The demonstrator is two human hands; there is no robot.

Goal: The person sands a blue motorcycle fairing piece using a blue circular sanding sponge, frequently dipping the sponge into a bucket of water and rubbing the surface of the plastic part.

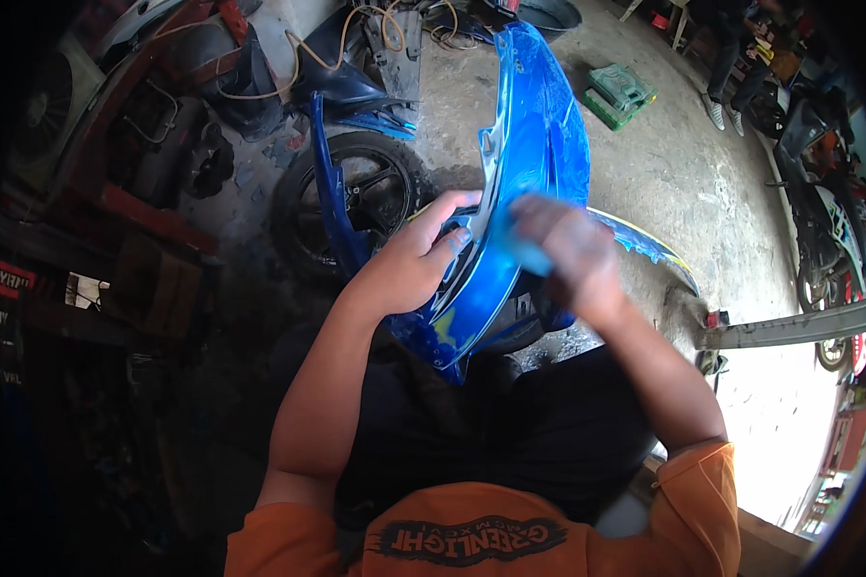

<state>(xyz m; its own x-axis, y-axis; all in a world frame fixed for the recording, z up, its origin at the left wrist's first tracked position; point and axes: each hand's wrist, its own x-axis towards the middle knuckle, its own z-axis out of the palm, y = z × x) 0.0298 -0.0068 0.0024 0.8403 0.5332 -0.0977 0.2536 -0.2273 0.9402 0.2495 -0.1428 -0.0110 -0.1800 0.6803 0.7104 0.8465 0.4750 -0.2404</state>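
Observation:
A long blue fairing panel [524, 106], scuffed and whitish in places, with yellow-green marks low down, stands upright in front of me. My left hand [435, 236] grips its pale inner edge, fingers wrapped round it. My right hand [565, 245] is smeared by motion against the panel's blue face, fingers curled over a light-blue item that is too blurred to make out. A narrower dark-blue piece [327, 178] stands to the left, in front of a black spoked wheel [293, 216]. A blue and yellow strip [659, 255] extends to the right behind my right hand.
A green plastic case [618, 96] lies on the concrete floor [683, 173]. Another person [722, 67] is at the upper right, near parked motorbikes [808, 231]. Red metal framework [77, 144] and black parts with a hose [337, 67] fill the upper left. A grey beam [789, 322] crosses at right.

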